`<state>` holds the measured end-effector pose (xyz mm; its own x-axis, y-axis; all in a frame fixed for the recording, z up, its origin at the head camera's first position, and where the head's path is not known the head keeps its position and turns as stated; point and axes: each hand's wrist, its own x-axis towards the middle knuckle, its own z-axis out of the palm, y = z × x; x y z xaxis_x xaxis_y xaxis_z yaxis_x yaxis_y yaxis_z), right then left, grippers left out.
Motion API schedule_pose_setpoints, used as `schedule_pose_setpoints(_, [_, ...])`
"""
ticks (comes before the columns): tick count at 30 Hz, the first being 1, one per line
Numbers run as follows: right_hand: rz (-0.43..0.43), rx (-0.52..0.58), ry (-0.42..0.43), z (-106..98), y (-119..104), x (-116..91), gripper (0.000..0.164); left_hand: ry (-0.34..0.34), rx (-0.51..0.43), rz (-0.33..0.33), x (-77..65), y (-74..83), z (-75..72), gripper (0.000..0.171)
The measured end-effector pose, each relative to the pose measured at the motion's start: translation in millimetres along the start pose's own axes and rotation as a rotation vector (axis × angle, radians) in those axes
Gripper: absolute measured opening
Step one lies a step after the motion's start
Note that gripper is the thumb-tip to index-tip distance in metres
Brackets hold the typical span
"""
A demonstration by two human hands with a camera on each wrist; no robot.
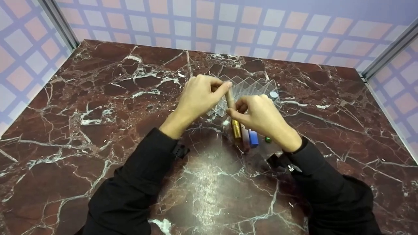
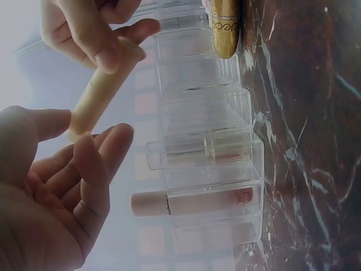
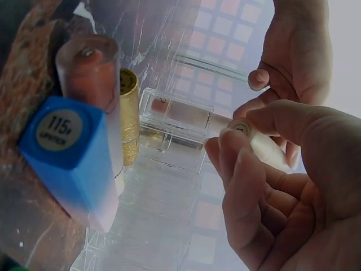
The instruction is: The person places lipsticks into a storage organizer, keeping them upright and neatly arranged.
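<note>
A slim beige cosmetic tube (image 1: 230,100) is held upright and slightly tilted between both hands, over the near side of a clear acrylic lipstick organizer (image 1: 249,85). My left hand (image 1: 200,93) pinches its upper end between thumb and fingertips. Lower down, my right hand (image 1: 261,112) pinches the same tube near its base, where a round label shows in the right wrist view. In the left wrist view a pink lip gloss tube (image 2: 149,204) and a clear tube (image 2: 155,155) stand in organizer compartments.
Just before the organizer stand a gold lipstick (image 1: 236,130), a pinkish tube with a clear casing (image 3: 90,73), a blue lipstick box (image 1: 253,138) and a small green item (image 1: 268,139). A white-topped item (image 1: 273,95) is at the organizer's right. Patterned panels (image 1: 209,24) enclose the marbled table (image 1: 107,163).
</note>
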<state>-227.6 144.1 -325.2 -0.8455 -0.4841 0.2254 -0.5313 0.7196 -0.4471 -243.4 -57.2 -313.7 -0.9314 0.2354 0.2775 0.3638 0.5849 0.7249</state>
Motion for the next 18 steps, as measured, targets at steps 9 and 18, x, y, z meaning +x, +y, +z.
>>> schedule_pose_setpoints(9, [0.042,0.02,0.039,3,-1,2,0.02,0.046,-0.155,0.019,3.1,-6.4,0.3,0.024])
schedule_pose_setpoints(18, [0.042,0.06,0.057,3,-5,11,0.025,0.099,-0.171,0.068,4.2,-7.2,0.1,0.027])
